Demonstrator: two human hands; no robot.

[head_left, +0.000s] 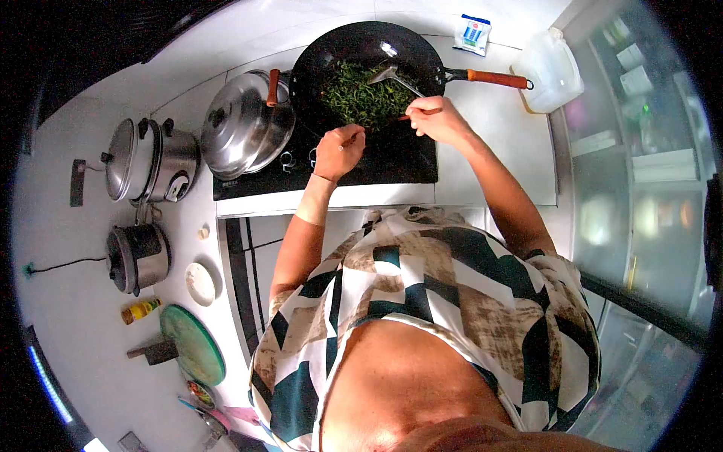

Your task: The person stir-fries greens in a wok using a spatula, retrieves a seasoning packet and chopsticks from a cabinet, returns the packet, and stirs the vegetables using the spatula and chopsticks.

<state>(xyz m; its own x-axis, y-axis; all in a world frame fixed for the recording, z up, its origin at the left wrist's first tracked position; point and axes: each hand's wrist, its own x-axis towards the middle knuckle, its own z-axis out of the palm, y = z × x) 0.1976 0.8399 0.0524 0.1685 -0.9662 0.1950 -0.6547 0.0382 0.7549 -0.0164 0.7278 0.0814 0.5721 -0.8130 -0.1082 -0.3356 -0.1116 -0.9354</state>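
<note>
Black round wok [361,41] in the frame's upper centre contained chopped green leaves [350,90]; right hand [435,120] clasped a silver metal spatula [387,74]; left hand [340,153] curled nearby, its grip unclear.

The white counter [497,167] carries a black glass cooktop [399,167] at upper centre with a round black wok [331,54], a blue-and-white packet [473,35] and translucent plastic jug [553,71] at upper right, a silver-and-black cooker [172,147] and shallow white bowl [200,284] at left.
</note>
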